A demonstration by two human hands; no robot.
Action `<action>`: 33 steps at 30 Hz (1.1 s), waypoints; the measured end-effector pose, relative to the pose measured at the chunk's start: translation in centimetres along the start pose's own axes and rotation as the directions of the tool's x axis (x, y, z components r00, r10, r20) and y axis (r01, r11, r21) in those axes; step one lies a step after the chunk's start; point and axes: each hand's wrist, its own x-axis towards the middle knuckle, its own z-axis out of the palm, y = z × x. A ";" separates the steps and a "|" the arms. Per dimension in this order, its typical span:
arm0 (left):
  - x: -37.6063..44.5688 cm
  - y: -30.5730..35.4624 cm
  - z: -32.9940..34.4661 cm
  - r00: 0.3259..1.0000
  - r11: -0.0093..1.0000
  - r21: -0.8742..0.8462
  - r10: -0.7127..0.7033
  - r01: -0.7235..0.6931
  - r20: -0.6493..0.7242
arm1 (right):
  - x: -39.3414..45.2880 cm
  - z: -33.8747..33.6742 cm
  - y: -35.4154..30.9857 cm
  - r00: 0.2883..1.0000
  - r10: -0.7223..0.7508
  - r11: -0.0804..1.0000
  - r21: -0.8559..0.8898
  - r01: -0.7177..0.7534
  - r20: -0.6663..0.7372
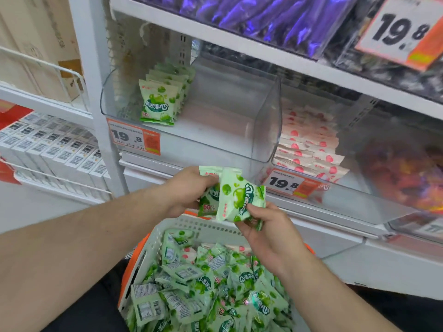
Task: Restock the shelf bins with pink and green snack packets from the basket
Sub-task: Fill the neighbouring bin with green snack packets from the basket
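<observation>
Both hands' grip [230, 200] holds two green packets [236, 197] (above basket [191, 227]).

Pretty bright, even store lighting here, soft with no hard shadows anywhere. The clear bin [191, 111] picks up whitish glare on its front and side walls, and the purple packs [263, 15] above it throw shiny highlights. Everything to the right of the bin is smeared with motion blur, and the reddish stuff [402, 173] is mush. Shelf lines bow outward near the edges from the wide lens.
</observation>
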 end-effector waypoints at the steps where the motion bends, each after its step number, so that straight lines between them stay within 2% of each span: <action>1: -0.3 0.0 0.5 0.999 0.993 -0.117 -0.006 0.001 -0.048 | -0.2 0.5 0.0 0.999 -0.016 0.998 0.052 0.018 -0.042; 4: -1.9 -0.1 2.5 0.991 0.931 -0.366 -0.039 -0.010 -0.126 | -0.4 2.2 0.3 0.986 -0.104 0.978 0.166 0.125 -0.132; 6: -2.6 -0.5 3.6 0.993 0.892 -0.452 -0.038 -0.018 -0.114 | -0.5 3.2 0.4 0.971 -0.173 0.969 0.148 0.197 -0.163; 9: -3.6 -0.5 4.4 0.996 0.863 -0.498 0.060 -0.083 -0.062 | -0.7 4.4 0.7 0.948 -0.259 0.965 -0.008 0.262 -0.185; 12: -3.9 0.2 4.5 0.974 0.855 -0.466 0.203 -0.228 -0.105 | -1.2 4.5 1.3 0.928 -0.340 0.912 -0.295 0.285 -0.156; 15: -3.7 1.1 3.9 0.953 0.894 -0.340 0.244 -0.293 -0.179 | -2.1 4.1 1.2 0.923 -0.380 0.822 -0.479 0.310 -0.055; 18: -3.2 1.5 2.8 0.956 0.919 -0.267 0.270 -0.292 -0.114 | -2.2 3.0 0.4 0.879 -0.473 0.748 -0.556 0.363 -0.061; 21: -3.3 1.7 2.3 0.957 0.942 -0.171 0.290 -0.287 -0.007 | -1.5 1.7 0.0 0.849 -0.529 0.641 -0.654 0.401 0.002; 24: -3.4 1.3 2.3 0.962 0.964 -0.055 0.263 -0.259 0.078 | -0.3 0.0 1.2 0.876 -0.474 0.483 -0.806 0.342 0.088; 26: -3.2 0.7 2.2 0.961 0.966 0.090 0.224 -0.241 0.165 | 0.5 -1.4 2.4 0.905 -0.405 0.379 -0.877 0.294 0.129; 28: -3.1 -0.2 2.1 0.960 0.952 0.215 0.169 -0.217 0.223 | 1.0 -2.7 3.4 0.945 -0.288 0.334 -0.908 0.253 0.157; 31: -1.9 -1.9 1.7 0.974 0.871 0.454 0.106 -0.188 0.199 | 1.7 -4.2 4.3 0.969 -0.149 0.304 -0.924 0.233 0.195; 32: -1.4 -2.4 1.6 0.980 0.782 0.596 0.095 -0.181 0.174 | 2.0 -4.8 4.6 0.975 -0.091 0.304 -0.927 0.221 0.203; 33: -0.9 -2.8 1.4 0.984 0.651 0.739 0.094 -0.174 0.149 | 2.3 -5.4 5.0 0.979 -0.018 0.286 -0.937 0.201 0.205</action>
